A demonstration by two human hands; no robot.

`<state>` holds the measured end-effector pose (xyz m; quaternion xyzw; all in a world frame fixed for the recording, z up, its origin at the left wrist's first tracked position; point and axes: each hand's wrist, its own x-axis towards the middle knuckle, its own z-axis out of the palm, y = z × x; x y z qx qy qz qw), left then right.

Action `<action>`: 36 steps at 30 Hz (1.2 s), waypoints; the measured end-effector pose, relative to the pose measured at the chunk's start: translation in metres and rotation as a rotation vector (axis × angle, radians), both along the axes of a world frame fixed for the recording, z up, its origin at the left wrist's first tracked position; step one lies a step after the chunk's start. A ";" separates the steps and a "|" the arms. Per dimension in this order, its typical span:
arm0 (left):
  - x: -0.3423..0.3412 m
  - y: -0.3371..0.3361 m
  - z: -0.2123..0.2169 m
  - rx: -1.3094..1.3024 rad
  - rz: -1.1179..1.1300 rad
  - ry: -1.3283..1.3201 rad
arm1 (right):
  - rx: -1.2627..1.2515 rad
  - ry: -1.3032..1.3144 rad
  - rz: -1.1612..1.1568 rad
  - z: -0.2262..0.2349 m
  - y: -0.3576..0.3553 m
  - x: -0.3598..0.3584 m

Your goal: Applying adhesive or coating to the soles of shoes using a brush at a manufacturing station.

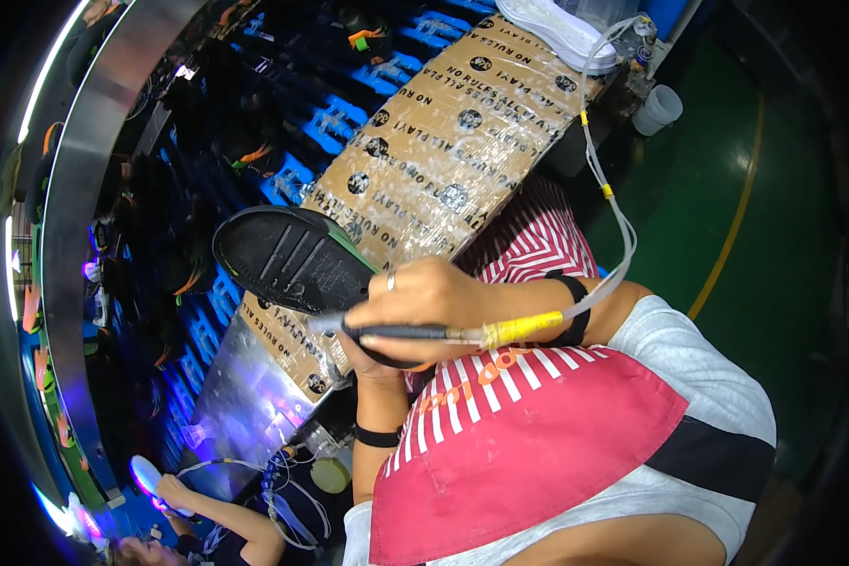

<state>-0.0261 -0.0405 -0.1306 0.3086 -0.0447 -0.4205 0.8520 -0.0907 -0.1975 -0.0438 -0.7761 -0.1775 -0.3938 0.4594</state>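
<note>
Red apron [538, 457] nearest, right hand [431, 300] reaches leftward, closed round a brush [407, 332], left hand [364, 362], partly hidden, gripping a shoe [292, 259].

"Where could a hand pass?"
"Over the cardboard [514, 127], between the black shoe [292, 259] and the white stack [555, 38]."
"What blocks the right side?"
"The looping hose [623, 226], running down to the right hand [429, 300]."

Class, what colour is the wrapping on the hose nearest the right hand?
Yellow: the wrapping near the right hand shows best in the head view.
</note>
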 end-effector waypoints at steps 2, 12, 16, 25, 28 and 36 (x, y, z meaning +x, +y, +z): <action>0.009 -0.003 -0.003 0.047 0.060 0.076 | -0.047 0.022 -0.091 -0.010 -0.002 0.003; 0.030 0.001 -0.008 -0.189 0.065 0.133 | 0.185 0.128 0.128 -0.011 0.001 0.003; 0.030 -0.007 -0.005 -0.200 0.136 -0.039 | 0.134 0.232 0.247 -0.014 0.006 -0.001; 0.048 -0.003 0.008 -0.285 0.131 -0.130 | 0.220 0.490 0.327 -0.016 -0.006 -0.003; 0.041 -0.006 0.014 -0.334 0.126 -0.142 | 0.225 0.437 0.442 -0.019 -0.001 -0.002; 0.051 0.002 0.017 -0.260 0.106 -0.193 | 0.188 0.412 0.403 -0.019 -0.010 -0.002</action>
